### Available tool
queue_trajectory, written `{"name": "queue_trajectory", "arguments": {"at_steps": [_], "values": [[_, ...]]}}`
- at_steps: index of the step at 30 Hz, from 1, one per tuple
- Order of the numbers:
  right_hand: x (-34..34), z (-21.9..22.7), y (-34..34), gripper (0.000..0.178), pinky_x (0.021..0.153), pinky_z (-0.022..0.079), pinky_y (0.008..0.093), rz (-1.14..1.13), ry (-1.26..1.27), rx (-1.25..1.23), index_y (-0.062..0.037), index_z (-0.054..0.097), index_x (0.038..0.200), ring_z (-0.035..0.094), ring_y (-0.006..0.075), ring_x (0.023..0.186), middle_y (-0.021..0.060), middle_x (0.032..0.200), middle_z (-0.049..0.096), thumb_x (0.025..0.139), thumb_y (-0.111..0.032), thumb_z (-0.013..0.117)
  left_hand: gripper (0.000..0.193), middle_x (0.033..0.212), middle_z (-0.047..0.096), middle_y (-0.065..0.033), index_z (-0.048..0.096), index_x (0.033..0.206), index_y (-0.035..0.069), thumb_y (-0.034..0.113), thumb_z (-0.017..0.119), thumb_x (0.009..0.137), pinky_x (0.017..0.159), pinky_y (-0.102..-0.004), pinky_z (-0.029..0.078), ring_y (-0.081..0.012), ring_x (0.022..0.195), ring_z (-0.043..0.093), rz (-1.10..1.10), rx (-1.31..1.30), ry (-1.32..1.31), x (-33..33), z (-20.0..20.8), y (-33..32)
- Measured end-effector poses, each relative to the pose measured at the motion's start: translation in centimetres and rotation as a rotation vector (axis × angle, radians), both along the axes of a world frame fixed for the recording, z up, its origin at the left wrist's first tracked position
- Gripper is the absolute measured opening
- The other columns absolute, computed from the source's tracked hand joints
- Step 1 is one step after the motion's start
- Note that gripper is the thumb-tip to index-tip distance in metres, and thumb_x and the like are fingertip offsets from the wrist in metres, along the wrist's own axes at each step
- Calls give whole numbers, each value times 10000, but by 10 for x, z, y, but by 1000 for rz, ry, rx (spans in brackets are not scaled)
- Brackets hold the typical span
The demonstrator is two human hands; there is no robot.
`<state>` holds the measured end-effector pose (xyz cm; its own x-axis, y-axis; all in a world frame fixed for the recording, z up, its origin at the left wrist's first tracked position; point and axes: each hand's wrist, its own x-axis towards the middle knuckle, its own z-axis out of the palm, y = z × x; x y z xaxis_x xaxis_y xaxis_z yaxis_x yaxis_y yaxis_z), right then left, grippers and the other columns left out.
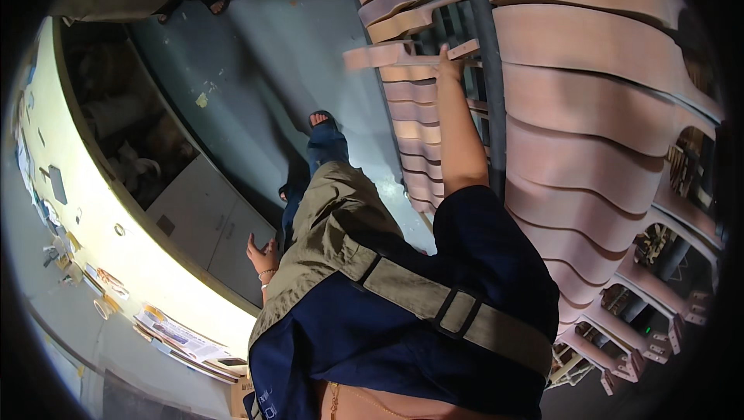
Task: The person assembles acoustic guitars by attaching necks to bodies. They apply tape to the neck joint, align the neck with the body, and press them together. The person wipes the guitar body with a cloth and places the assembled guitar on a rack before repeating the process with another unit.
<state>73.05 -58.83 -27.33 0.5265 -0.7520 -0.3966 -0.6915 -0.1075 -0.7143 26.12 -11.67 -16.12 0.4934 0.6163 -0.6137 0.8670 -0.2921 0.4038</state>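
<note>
My right hand point(447, 67) reaches forward to a rack on the right. Its fingers are closed round the narrow part of a pinkish curved piece point(380, 56), whose broad end juts out to the left and is slightly blurred. A small end with holes point(465, 49) shows just right of the hand. Below the hand lies a stack of similar wavy pinkish pieces point(415, 110). My left hand point(265, 256) hangs low at my left side, a bracelet on its wrist. It holds nothing, its fingers loosely bent and apart, near the white cabinet doors point(203, 215).
A dark upright post point(490, 71) stands right of my forearm. Beyond it, large pinkish curved pieces point(585, 110) are stacked tall. Along the left runs a cream-topped bench point(108, 195) with papers and small items. Another person's foot point(219, 6) shows on the grey floor point(232, 71) ahead.
</note>
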Motion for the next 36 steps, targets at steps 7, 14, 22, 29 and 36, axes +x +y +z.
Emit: {"name": "queue_trajectory", "arguments": {"at_steps": [7,14,22,29,36], "values": [[36,-92,-108,807,586,590,397,-27,94,-302,-17,222,1367,647,337,750,232,1124,542,792,-343,686,642,1273,370,-157,400,1321,115,147,716,764,725,-293,532,-214,866,639,-103,-52,-59,34,16,-8],[58,-41,-110,575,618,541,380,-29,527,-317,4,419,1239,621,302,795,176,946,599,847,-391,567,620,1262,385,-144,415,1307,105,115,710,762,711,-295,534,-210,844,639,-101,-68,12,27,23,-14],[69,-16,-63,600,798,465,406,-460,-191,123,-45,345,1327,518,264,1007,147,1192,488,818,-172,636,565,1252,413,-140,433,1287,101,144,690,785,672,-276,521,-206,804,642,-261,-24,-52,24,16,-14],[138,11,-28,440,915,400,379,-97,-511,-95,-46,510,1203,471,215,1106,99,1161,534,791,-66,664,513,1229,462,-169,485,1224,83,95,680,750,802,-351,503,-319,1152,466,-320,-33,48,39,21,-28],[176,-57,-48,156,793,458,325,-75,-767,91,-40,572,797,550,152,799,50,873,594,721,48,676,522,1215,454,-155,500,1199,63,90,708,721,793,-331,527,-294,1042,542,-469,46,23,28,21,-21]]}}
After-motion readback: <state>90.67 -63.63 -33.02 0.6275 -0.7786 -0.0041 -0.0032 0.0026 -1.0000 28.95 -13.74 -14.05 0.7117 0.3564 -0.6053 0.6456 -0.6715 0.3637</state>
